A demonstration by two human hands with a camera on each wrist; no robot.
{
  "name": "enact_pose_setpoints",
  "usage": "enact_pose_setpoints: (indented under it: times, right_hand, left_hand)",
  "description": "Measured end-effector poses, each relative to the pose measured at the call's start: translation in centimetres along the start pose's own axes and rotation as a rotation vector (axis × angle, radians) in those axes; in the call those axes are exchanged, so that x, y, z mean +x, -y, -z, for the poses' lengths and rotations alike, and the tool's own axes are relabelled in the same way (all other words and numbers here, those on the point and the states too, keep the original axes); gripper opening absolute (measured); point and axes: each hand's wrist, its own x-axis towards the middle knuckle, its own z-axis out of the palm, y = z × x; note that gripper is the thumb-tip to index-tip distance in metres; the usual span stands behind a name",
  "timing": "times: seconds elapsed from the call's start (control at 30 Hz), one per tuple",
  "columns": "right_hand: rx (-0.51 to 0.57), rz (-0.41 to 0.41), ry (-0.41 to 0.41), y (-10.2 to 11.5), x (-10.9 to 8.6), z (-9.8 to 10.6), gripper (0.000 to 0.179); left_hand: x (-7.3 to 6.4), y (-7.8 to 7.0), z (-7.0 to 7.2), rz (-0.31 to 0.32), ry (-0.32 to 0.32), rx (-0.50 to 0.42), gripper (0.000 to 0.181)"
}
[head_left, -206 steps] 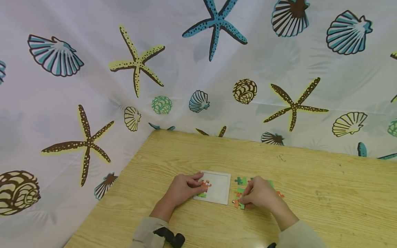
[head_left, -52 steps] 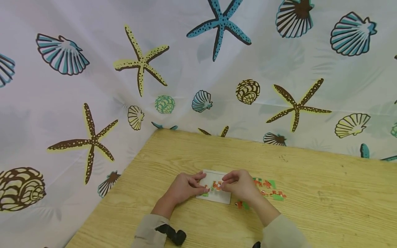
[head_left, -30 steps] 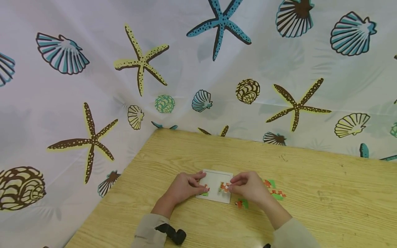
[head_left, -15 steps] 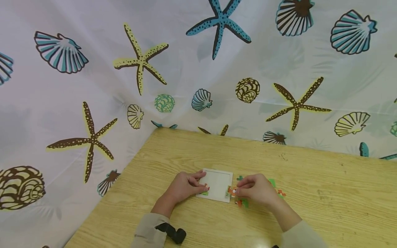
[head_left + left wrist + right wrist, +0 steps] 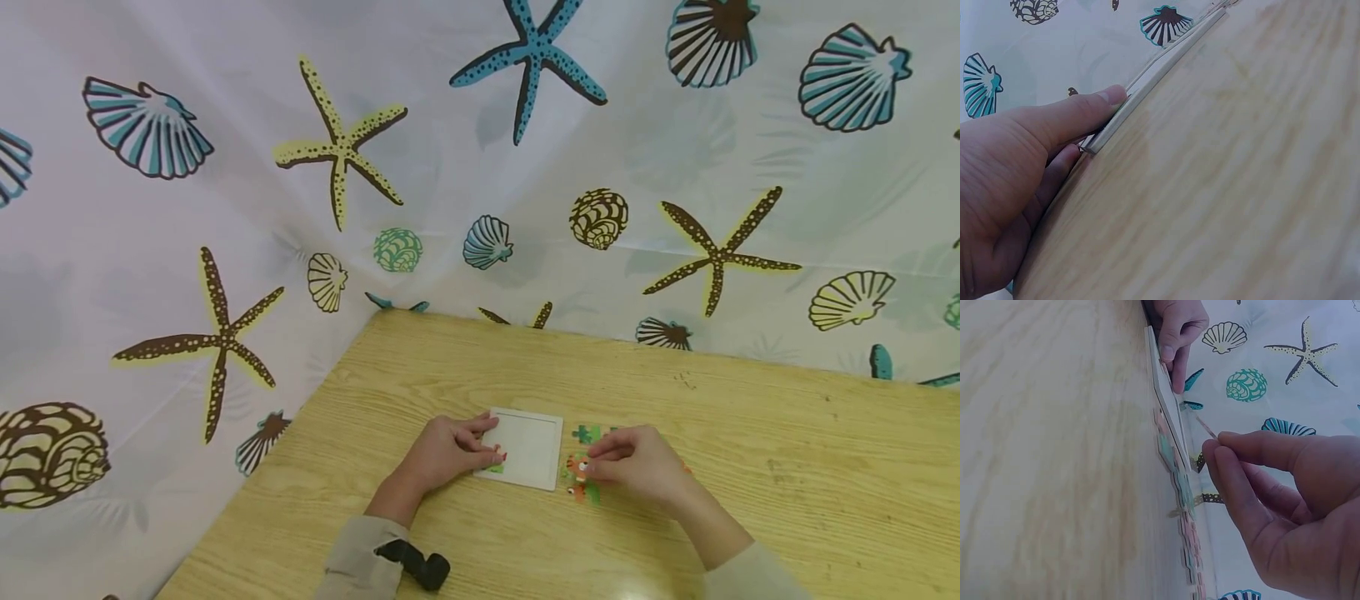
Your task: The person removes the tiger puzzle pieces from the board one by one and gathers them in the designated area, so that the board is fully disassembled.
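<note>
My left hand [image 5: 442, 450] grips the left edge of a white puzzle tray [image 5: 528, 446] lying on the table, its thumb on top. Partly under that thumb, an orange and green puzzle piece [image 5: 496, 468] sits in the tray's near left corner. In the left wrist view the thumb presses on the tray's rim [image 5: 1116, 122]. My right hand [image 5: 637, 462] pinches an orange puzzle piece [image 5: 577, 467] between thumb and fingers, just right of the tray. The right wrist view shows this piece [image 5: 1206, 428] tilted and raised above the table.
Loose pieces lie right of the tray, among them a green one [image 5: 582, 433] at the back and an orange and green one [image 5: 585, 492] in front. My right hand covers others. A patterned cloth [image 5: 435, 167] hangs behind the wooden table [image 5: 825, 467].
My right hand went from the loose pieces to above the tray with a pinched puzzle piece, then carried it back right, off the tray. My left hand keeps its hold on the tray.
</note>
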Motion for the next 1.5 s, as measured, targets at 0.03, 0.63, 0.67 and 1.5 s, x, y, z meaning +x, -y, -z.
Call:
enact_pose_setpoints:
  times: [0.03, 0.63, 0.67, 1.5]
  right_hand:
    - [-0.001, 0.005, 0.006, 0.0, -0.1, 0.2, 0.026]
    - [0.008, -0.026, 0.063, -1.2, -1.3, 2.9, 0.025]
    - [0.003, -0.029, 0.066, -1.2, -1.4, 3.0, 0.024]
    - [-0.437, -0.117, -0.131, -0.3, -1.6, 2.5, 0.019]
  left_hand:
    - [0.0, 0.0, 0.0, -0.001, 0.0, 0.0, 0.011]
    - [0.0, 0.5, 0.1, 0.003, -0.005, 0.014, 0.015]
    - [0.0, 0.5, 0.1, 0.002, -0.006, 0.014, 0.015]
    - [-0.1, 0.1, 0.0, 0.009, -0.005, 0.011, 0.014]
